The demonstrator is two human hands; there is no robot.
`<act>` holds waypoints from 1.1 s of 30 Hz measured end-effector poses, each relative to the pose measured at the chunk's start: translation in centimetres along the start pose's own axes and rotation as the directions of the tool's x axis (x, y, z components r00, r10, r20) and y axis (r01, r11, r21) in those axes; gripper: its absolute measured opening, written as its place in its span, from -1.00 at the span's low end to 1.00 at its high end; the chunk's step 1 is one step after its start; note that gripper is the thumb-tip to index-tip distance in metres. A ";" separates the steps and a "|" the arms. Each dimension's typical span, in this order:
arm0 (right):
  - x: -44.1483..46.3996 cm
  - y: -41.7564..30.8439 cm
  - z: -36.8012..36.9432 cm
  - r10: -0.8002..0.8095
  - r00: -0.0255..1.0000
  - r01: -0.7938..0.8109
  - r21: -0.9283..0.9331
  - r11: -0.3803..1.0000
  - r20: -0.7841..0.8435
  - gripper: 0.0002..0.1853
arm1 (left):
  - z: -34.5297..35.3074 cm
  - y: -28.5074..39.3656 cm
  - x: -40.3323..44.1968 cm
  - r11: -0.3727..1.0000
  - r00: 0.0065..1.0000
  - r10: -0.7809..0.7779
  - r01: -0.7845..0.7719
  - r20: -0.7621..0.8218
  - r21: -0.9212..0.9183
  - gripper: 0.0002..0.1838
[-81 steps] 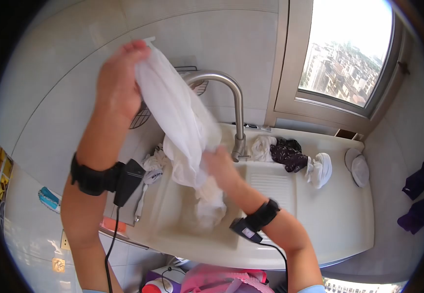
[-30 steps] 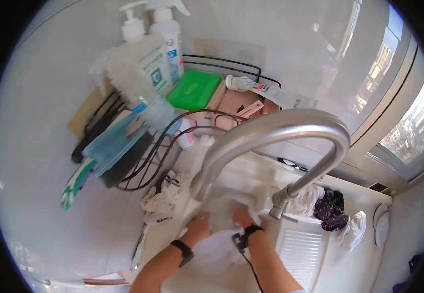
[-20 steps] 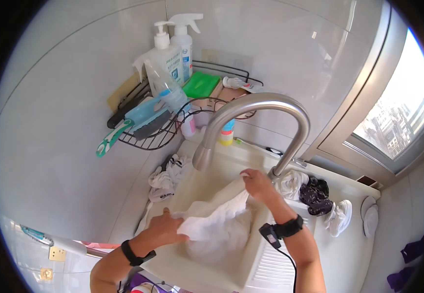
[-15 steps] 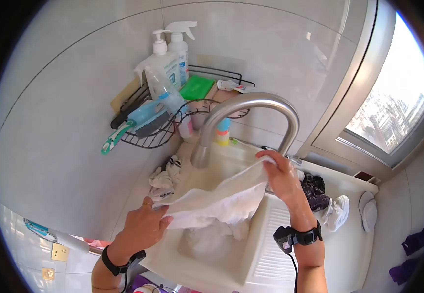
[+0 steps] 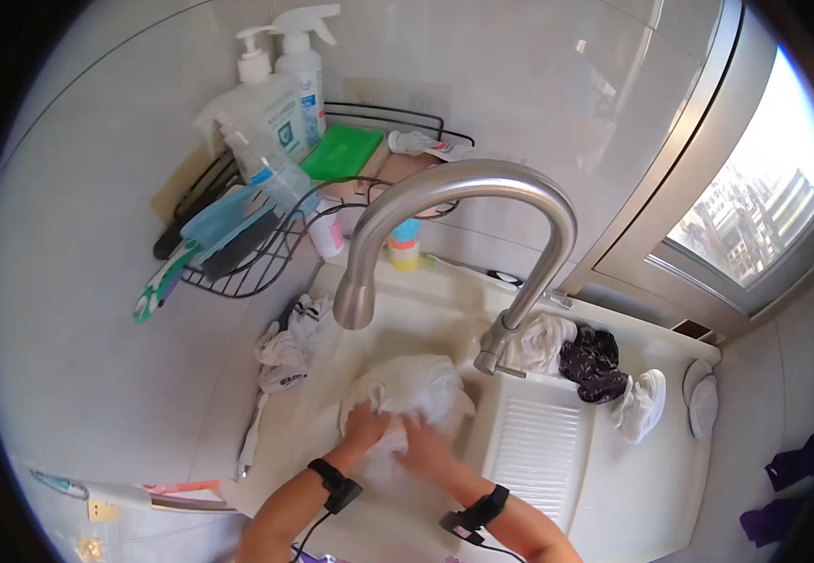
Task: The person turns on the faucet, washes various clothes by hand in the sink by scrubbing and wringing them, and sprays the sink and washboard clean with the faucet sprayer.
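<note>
Bunched up in the basin of the white sink [image 5: 327, 394] is a wet white cloth [image 5: 416, 380]. My left hand [image 5: 367, 427] grips its near left side, with the fingertips sunk in the folds. Close beside it, my right hand [image 5: 426, 448] is closed on the near right part of the cloth, blurred by motion and with some fingers hidden. Cloudy, soapy-looking water surrounds both hands. Above them arches a metal faucet [image 5: 355, 300], its spout beyond the cloth.
A wire corner rack [image 5: 266, 267] holds bottles, brushes and a green-topped box [image 5: 343, 153]. White socks [image 5: 285, 357] lie on the left rim. Right of the basin are a ribbed washboard [image 5: 538, 441], dark patterned fabric [image 5: 592, 361] and a white shoe [image 5: 644, 405]. A window is at right.
Both hands have lowered the cloth from its stretched position above the basin into the sink. They have come closer together, and the cloth is now bunched. The camera view has shifted.
</note>
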State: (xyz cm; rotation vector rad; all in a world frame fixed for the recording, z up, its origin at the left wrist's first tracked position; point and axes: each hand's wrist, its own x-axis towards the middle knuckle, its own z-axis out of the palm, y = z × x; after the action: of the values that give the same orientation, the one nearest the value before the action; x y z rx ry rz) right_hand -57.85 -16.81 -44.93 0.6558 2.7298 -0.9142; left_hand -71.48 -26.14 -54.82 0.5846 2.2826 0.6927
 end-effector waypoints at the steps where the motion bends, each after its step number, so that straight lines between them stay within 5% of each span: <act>1: 1.1 1.5 1.5 0.025 0.971 -0.088 -0.256 0.963 -0.238 -0.07 | 0.2 -0.3 0.6 0.992 0.997 0.048 -0.040 -0.068 0.119 -0.39; 4: 4.1 5.0 3.0 0.125 0.987 -0.151 -0.354 0.923 -0.097 0.08 | 0.4 1.9 0.8 0.899 0.955 0.220 -0.119 -0.199 0.421 -0.30; 6: 6.5 6.0 4.6 0.227 0.974 -0.223 -0.251 0.942 -0.012 0.21 | 1.9 0.8 2.0 0.803 0.925 0.326 -0.161 -0.197 0.574 -0.26; 9: 9.7 8.1 5.9 0.208 0.977 -0.183 -0.307 0.934 0.050 0.21 | 2.3 -0.5 5.8 0.815 0.920 0.373 -0.263 -0.121 0.516 -0.20; 12: 12.3 10.5 8.0 0.123 0.990 -0.096 -0.325 0.941 0.064 0.15 | 1.4 0.4 9.3 0.817 0.958 0.282 -0.265 0.046 0.512 -0.21; 15: 13.9 10.9 8.5 0.213 0.973 -0.190 -0.205 0.960 0.095 0.03 | 1.2 0.5 13.1 0.625 0.915 0.201 -0.394 0.350 0.673 -0.30; 18: 15.9 11.9 10.1 0.359 0.933 -0.358 -0.032 0.933 0.016 -0.12 | 2.6 1.2 14.3 0.737 0.991 0.080 -0.130 0.105 0.663 -0.44; 21: 16.6 13.3 10.3 0.333 0.935 -0.323 -0.091 0.942 0.120 -0.27 | 1.2 2.6 10.5 0.696 0.942 0.332 -0.281 0.050 0.661 -0.47; 24: 15.4 12.9 8.5 0.197 0.955 -0.156 -0.187 0.970 0.222 -0.32 | 0.8 1.6 5.1 0.907 0.988 0.116 -0.149 0.106 0.394 -0.47; 26: 14.2 12.6 6.8 0.006 0.992 0.003 -0.071 0.997 0.127 -0.28 | 0.4 -0.9 2.9 0.955 0.988 0.066 -0.103 0.141 0.278 -0.48; 27: 11.5 9.0 1.7 -0.011 0.974 0.043 -0.139 0.989 0.224 -0.23 | -0.1 -2.0 1.8 0.974 0.986 0.045 -0.078 0.159 0.212 -0.48; 29: 8.7 8.9 2.7 -0.086 0.983 0.147 -0.429 0.891 0.160 -0.22 | -5.5 -0.1 -1.3 0.920 0.888 -0.290 0.361 0.356 -0.154 -0.51; 30: 7.4 8.9 3.4 -0.127 0.983 0.181 -0.557 0.810 0.135 -0.21 | -7.1 -1.1 -1.8 0.867 0.924 -0.217 0.331 0.316 -0.373 -0.53; 32: 6.0 10.0 4.9 -0.016 0.977 0.094 -0.360 0.928 0.214 -0.26 | -11.3 -0.3 -4.2 0.639 0.969 -0.099 0.235 0.224 -0.733 -0.65; 33: 5.4 10.5 5.7 0.027 0.966 0.042 -0.255 0.966 0.258 -0.28 | -15.1 3.2 -7.4 0.649 0.980 -0.027 0.167 0.197 -0.742 -0.68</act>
State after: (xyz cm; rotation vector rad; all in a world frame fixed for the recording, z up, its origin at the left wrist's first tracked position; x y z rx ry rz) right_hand -57.51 -10.89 -56.61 0.4406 2.5530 -0.5806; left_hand -76.49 -32.64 -39.81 0.0939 1.6183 1.3804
